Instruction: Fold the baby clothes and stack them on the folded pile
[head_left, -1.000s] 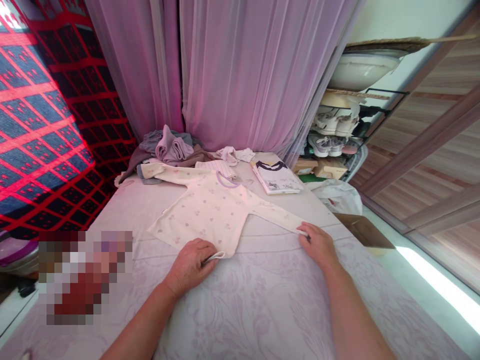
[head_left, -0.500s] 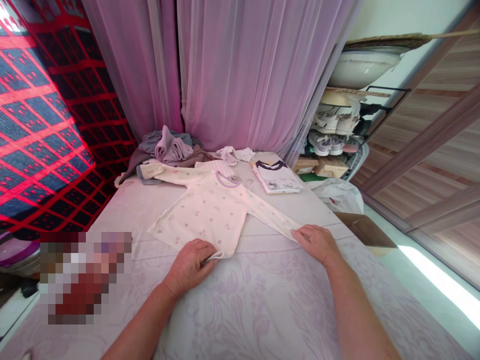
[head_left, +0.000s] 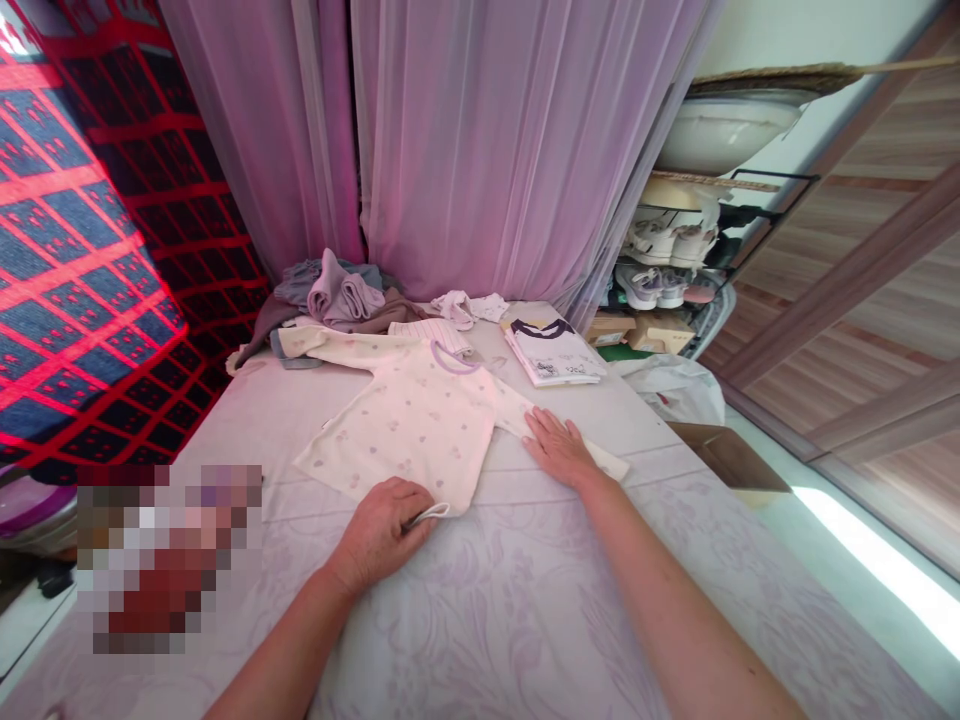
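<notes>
A small cream long-sleeved shirt (head_left: pixel 412 420) with a lilac neckline and scattered pale prints lies spread on the bed, its neck pointing away from me. My left hand (head_left: pixel 386 530) is closed on the hem at its near edge, where a bit of the fabric edge curls up beside the thumb. Flat on the right sleeve rests my right hand (head_left: pixel 559 445), fingers stretched out and slightly apart. The sleeve's cuff shows beyond the hand to the right. The other sleeve reaches left toward a heap of clothes.
Crumpled clothes (head_left: pixel 341 295) lie at the bed's far left, with small pink-and-white garments (head_left: pixel 465 308) beside them. A folded stack of shirts (head_left: pixel 555 355) sits far right. Lilac curtains (head_left: pixel 480 150) hang behind. A shoe rack (head_left: pixel 667 250) and an open cardboard box (head_left: pixel 724 460) stand beyond the right edge.
My right hand has let go of the sleeve's cuff end and moved left along the sleeve, now lying flat on it. My left hand stays at the hem.
</notes>
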